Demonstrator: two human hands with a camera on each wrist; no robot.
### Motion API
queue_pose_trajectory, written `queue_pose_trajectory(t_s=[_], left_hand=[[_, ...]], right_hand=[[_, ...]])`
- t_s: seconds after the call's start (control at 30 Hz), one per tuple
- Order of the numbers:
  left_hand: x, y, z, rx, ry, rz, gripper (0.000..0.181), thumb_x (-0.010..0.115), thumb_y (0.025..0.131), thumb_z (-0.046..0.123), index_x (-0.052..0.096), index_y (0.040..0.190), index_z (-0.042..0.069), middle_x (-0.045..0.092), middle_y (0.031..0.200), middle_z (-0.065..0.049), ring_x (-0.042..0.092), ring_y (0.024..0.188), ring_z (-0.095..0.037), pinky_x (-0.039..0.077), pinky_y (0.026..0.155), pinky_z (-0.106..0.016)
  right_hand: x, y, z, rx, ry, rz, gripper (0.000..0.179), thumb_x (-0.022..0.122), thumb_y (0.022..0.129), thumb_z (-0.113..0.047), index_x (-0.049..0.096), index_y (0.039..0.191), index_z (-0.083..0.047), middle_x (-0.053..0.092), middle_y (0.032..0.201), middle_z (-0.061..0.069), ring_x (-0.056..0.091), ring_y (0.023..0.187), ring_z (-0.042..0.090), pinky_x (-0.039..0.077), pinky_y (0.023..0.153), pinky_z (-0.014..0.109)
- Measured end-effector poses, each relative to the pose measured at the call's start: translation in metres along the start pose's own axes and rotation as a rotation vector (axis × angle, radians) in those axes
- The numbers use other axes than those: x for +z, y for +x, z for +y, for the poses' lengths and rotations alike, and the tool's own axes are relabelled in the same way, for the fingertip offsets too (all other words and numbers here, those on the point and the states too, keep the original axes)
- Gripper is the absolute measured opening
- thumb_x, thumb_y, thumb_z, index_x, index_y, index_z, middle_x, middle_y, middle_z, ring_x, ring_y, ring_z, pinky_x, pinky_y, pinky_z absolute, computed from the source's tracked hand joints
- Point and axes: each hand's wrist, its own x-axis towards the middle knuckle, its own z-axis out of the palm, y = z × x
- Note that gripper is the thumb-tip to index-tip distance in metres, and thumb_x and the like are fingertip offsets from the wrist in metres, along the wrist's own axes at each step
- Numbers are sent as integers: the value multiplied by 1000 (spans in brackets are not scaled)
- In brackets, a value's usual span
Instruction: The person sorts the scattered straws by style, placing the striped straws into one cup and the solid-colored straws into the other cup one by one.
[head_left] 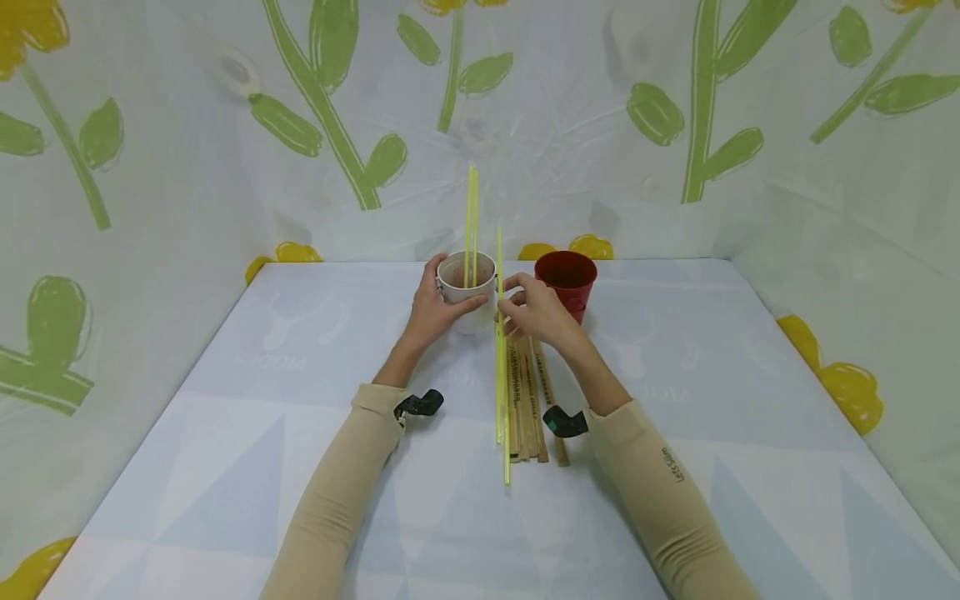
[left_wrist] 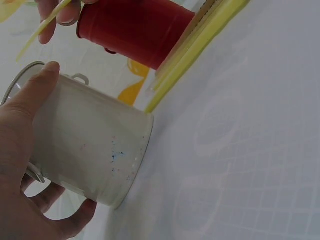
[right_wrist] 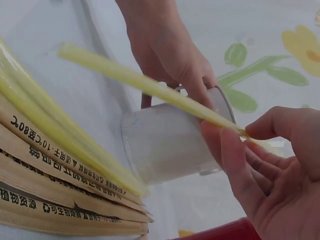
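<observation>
My left hand (head_left: 437, 312) grips a white pail (left_wrist: 95, 137) around its side, thumb near the rim. Two thin yellow straws (head_left: 471, 218) stand upright inside it. Just right of the pail, my right hand (head_left: 542, 312) pinches another yellow straw (right_wrist: 125, 76) between thumb and fingertips. In the right wrist view this straw slants across the front of the pail. Below the right hand, more yellow straws (right_wrist: 60, 131) lie on the table beside several brown paper-wrapped straws (head_left: 525, 408) printed with dark text.
A red pail (head_left: 573, 287) stands at the back right, partly behind my right hand. The pale patterned table (head_left: 360, 533) ends at a flower-printed curtain (head_left: 540, 167) behind and on both sides. Each wrist carries a small black camera (head_left: 564, 422).
</observation>
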Motion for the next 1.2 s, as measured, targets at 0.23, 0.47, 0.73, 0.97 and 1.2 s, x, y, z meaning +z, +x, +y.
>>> queue_pose_trajectory(t_s=[0.23, 0.47, 0.73, 0.97, 1.2], left_hand=[[0, 0, 2, -4, -5, 5, 94, 86, 74, 34, 28, 148, 23, 48, 144, -7, 50, 128, -25, 45, 102, -48], [0, -1, 1, 2, -7, -8, 94, 86, 74, 34, 28, 148, 24, 47, 144, -7, 49, 129, -25, 45, 102, -48], [0, 1, 0, 7, -14, -1, 93, 86, 74, 34, 29, 147, 25, 48, 143, -6, 50, 127, -24, 45, 101, -48], [0, 2, 0, 12, -7, -2, 94, 87, 73, 36, 30, 147, 22, 48, 142, -6, 49, 128, -24, 44, 103, -49], [-1, 2, 0, 0, -6, -6, 94, 87, 73, 36, 29, 147, 25, 48, 142, -6, 49, 128, -24, 44, 102, -48]], right_hand=[[-1, -1, -3, -39, 96, 1, 40, 50, 102, -25, 39, 138, -11, 72, 98, 17, 72, 76, 36, 60, 62, 36], [0, 0, -4, -73, 61, 52, 45, 55, 97, -17, 39, 139, -11, 72, 98, 16, 72, 75, 34, 60, 67, 41], [-10, 9, -21, -318, 29, 238, 41, 58, 96, -15, 47, 134, -5, 74, 99, 17, 72, 68, 32, 59, 58, 35], [-23, 14, -46, -428, 11, 373, 29, 61, 97, -19, 57, 122, -4, 74, 101, 14, 72, 71, 26, 58, 57, 27], [-30, 17, -58, -450, 46, 357, 27, 60, 97, -18, 58, 120, -5, 73, 102, 14, 72, 75, 30, 58, 58, 27]])
